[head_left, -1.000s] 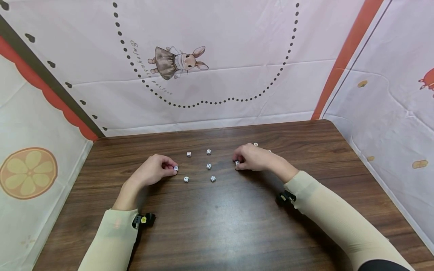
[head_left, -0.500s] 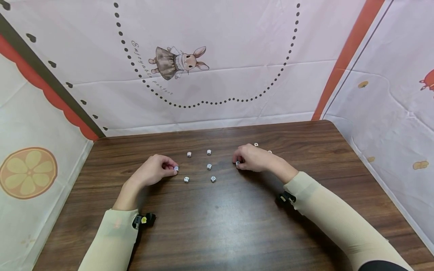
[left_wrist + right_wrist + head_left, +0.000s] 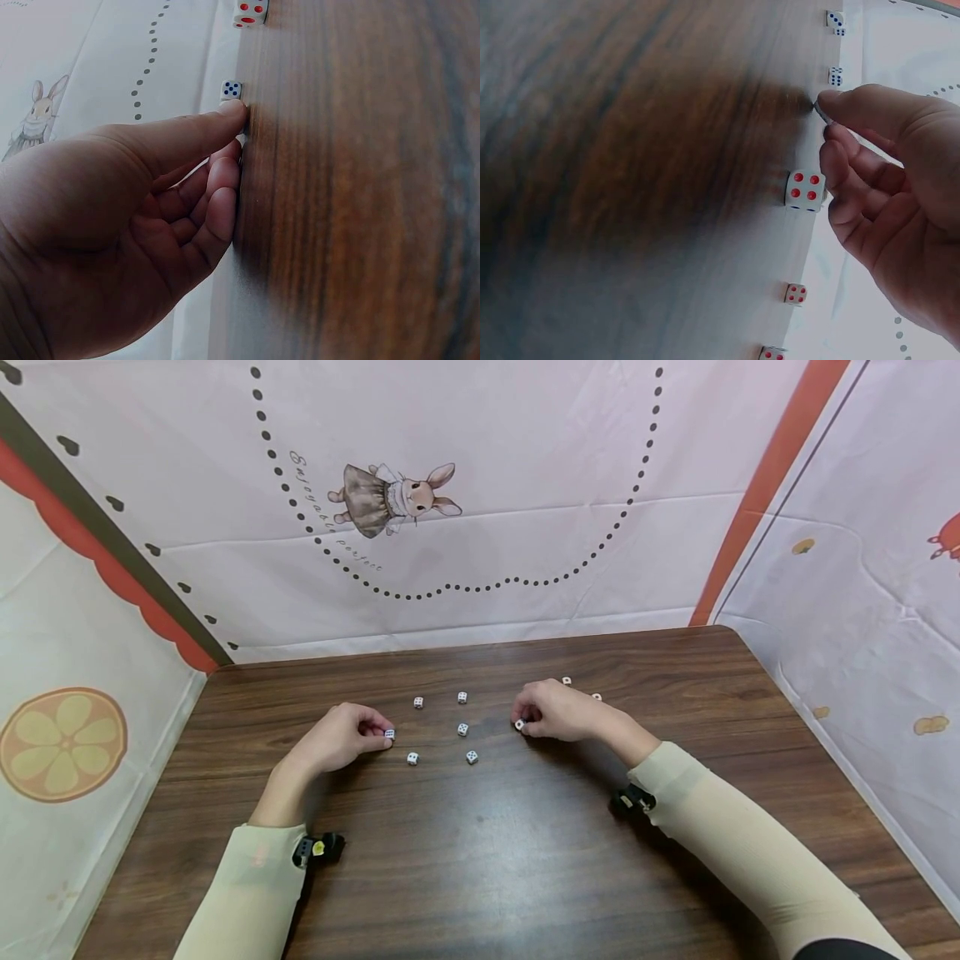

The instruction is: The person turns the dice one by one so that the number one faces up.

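Note:
My left hand (image 3: 339, 737) pinches a small white die (image 3: 389, 734) between thumb and fingers, low over the wooden table. Past that thumb's tip, the left wrist view has a die face with blue pips (image 3: 231, 89). Right of the group, my right hand (image 3: 561, 712) pinches another white die (image 3: 520, 725); a single large pip faces up. In the right wrist view only a thin edge of this die (image 3: 822, 113) shows between thumb and finger. Between the hands lie several dice, among them a middle die (image 3: 462, 729) and a near die (image 3: 472, 757).
Behind my right hand are two more dice, a far die (image 3: 566, 681) and one die (image 3: 597, 697) partly covered by the wrist. The brown wooden table (image 3: 480, 860) ends at a pale printed cloth (image 3: 525, 468) at the back and sides.
The die in my right hand has turned: its upper face now has one pip where several showed before. The right fingers shifted slightly left. My left hand stays put.

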{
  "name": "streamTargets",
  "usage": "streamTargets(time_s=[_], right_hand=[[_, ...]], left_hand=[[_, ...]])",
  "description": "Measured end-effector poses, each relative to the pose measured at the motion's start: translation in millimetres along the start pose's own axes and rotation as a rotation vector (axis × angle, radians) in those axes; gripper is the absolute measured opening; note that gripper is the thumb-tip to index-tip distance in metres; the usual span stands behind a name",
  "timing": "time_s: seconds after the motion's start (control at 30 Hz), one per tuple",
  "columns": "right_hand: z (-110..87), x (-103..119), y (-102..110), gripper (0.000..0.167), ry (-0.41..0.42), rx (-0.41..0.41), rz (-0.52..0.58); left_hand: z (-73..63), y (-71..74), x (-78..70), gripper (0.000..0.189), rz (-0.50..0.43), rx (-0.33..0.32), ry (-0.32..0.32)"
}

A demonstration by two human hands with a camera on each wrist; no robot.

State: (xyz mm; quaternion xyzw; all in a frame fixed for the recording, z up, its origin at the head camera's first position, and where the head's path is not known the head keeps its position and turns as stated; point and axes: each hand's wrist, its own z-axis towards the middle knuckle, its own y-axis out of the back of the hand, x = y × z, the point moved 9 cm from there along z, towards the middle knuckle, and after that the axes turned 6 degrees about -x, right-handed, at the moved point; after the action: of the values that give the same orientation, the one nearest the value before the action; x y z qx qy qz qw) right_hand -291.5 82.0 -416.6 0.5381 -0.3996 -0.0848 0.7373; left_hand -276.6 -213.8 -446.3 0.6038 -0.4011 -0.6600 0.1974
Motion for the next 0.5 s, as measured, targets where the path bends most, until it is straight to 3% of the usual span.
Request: streamTargets(time_s=[0.5], right_hand=[[-3.3,-6.0,0.6,0.007,-0.064,0.005,0.035]], left_hand=[[1.8,-0.8,1.0,0.011,0.005,0.005,0.006]])
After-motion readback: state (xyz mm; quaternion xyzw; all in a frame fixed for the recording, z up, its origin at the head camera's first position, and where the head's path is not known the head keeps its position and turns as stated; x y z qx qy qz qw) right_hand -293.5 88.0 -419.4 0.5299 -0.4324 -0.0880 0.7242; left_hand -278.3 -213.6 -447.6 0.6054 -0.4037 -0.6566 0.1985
